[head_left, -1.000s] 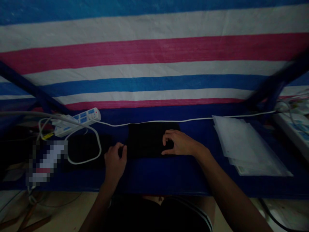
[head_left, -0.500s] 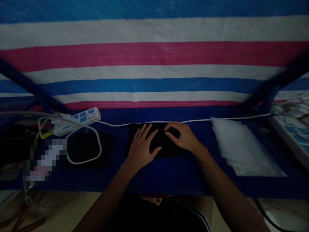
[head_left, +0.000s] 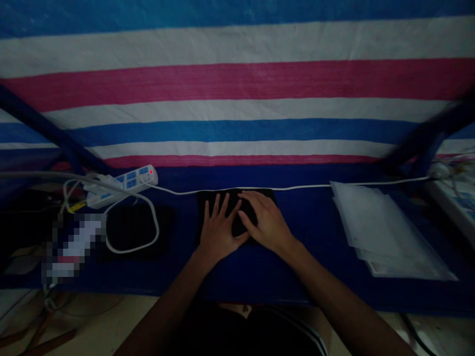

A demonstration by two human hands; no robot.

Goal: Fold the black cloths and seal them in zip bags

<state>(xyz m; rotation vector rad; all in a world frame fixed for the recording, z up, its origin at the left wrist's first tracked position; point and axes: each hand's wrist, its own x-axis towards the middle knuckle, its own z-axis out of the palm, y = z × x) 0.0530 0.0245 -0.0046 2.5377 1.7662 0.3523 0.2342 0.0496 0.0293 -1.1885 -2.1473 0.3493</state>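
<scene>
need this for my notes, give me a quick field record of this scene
left hand: flat on a black rectangular fabric piece, fingers spread
right hand: on the same fabric, fingers slightly curved, close beside the left hand
surface: dark blue table top
to the left: white power strip, second black pad
to the right: stack of translucent white plastic sheets
behind: thin white cable, blue, white and pink striped tarpaulin

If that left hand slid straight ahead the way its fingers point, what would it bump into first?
The left hand already rests on a black cloth, so it would probably meet the thin white cable first, running along the cloth's far edge. The dim view makes the gap hard to judge.
</scene>
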